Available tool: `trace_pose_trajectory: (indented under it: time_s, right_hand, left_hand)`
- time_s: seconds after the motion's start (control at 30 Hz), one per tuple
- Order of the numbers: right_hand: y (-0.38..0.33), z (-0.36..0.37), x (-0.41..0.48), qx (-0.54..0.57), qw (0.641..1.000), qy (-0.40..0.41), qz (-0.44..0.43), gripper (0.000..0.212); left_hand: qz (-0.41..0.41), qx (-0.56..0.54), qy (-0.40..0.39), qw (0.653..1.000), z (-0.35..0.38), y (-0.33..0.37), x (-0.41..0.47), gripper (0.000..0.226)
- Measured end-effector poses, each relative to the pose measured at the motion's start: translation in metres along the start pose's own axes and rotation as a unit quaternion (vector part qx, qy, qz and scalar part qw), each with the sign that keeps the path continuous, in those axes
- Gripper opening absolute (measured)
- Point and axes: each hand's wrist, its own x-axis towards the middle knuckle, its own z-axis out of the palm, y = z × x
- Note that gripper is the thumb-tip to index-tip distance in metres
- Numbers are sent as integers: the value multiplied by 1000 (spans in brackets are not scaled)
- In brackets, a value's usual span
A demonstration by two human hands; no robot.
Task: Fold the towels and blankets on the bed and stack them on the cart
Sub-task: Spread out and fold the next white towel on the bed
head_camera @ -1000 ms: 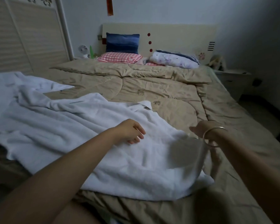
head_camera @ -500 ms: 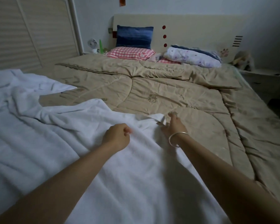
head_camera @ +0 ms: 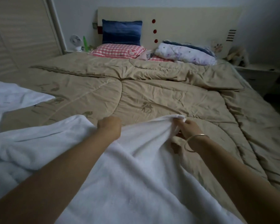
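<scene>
The white towel (head_camera: 136, 183) lies spread over the near part of the tan quilt (head_camera: 152, 94), its far edge stretched between both hands. The right hand (head_camera: 188, 129), with a bangle (head_camera: 196, 142) at the wrist, pinches the towel's far right corner, lifted just off the quilt. The left hand (head_camera: 110, 126) is curled tight on the same edge further left, its fingertips hidden.

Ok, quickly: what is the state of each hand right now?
Left hand: fist closed on the far edge of the white towel.
Right hand: pinching the towel's corner.
</scene>
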Motion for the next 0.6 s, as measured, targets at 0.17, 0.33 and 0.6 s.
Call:
trace_pose_trajectory:
  time_s: [0.17,0.33,0.6]
  right_hand:
    - [-22,-85,33,-115,982,152,3,38]
    - [-52,-156,66,-38,973,220,63,34]
    - [19,-130,65,-193,977,94,15,75]
  left_hand:
    - [-14,-250,166,954,-64,45,46,20]
    - [180,-385,202,882,-115,134,70,31]
    - [291,-133,124,939,-7,170,52,70]
